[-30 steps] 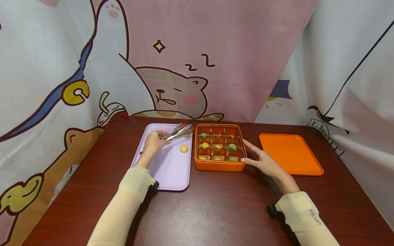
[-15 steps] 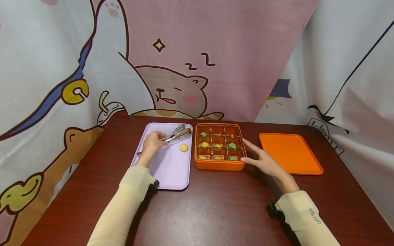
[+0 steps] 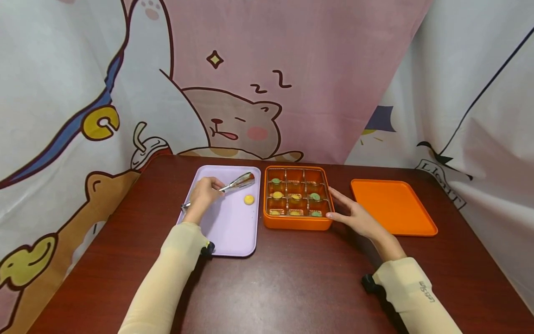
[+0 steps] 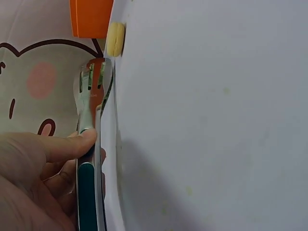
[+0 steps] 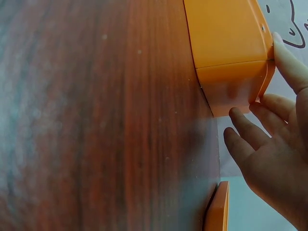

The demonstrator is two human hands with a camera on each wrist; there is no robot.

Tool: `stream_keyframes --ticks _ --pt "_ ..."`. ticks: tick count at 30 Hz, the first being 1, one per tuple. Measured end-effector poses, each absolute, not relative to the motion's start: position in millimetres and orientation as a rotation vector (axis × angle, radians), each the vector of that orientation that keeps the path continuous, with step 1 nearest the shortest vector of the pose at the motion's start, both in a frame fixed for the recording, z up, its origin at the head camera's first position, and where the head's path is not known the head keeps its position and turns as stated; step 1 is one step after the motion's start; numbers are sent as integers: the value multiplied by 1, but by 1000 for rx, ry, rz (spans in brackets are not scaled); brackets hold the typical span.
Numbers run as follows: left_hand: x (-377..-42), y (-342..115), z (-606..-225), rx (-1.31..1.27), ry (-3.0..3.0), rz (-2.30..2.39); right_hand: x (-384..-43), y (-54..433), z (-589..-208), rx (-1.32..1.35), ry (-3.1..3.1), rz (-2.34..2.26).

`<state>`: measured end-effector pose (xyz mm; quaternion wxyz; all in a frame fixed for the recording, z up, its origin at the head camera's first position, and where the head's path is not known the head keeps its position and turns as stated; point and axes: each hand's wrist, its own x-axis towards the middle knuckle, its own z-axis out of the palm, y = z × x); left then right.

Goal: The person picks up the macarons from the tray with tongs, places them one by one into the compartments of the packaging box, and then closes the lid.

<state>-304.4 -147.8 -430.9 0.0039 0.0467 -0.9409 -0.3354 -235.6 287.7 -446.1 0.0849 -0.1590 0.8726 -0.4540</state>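
Metal serving tongs (image 3: 239, 182) with dark green handle grips are held in my left hand (image 3: 204, 192) over the lilac tray (image 3: 229, 239). Their heads are close together, and green shows through the slots of the tongs (image 4: 94, 89) in the left wrist view; the rest of that piece is hidden. Just beyond the tips a yellow macaron (image 3: 249, 200) lies on the tray. My right hand (image 3: 360, 220) touches the orange box (image 3: 298, 223) at its right side, thumb at the near corner, fingers fairly straight. Inside, a clear divided insert bears several yellow and green macarons.
An orange lid (image 3: 394, 206) lies flat on the dark red wooden table (image 3: 300, 278), right of the box. Behind the table hangs a printed curtain (image 3: 317, 83). The tray stands close to the box's left side.
The tong heads, spread apart a second ago, have come together near the tray's far right corner. The green macaron seen there earlier is now covered. My right hand stays at the box.
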Motion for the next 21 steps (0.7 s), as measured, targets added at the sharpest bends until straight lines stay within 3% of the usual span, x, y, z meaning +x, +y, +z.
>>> stream_keyframes --ticks 21 --pt "-303 -136 -413 72 -2857 -1107 -236 288 -446 -491 2608 -1346"
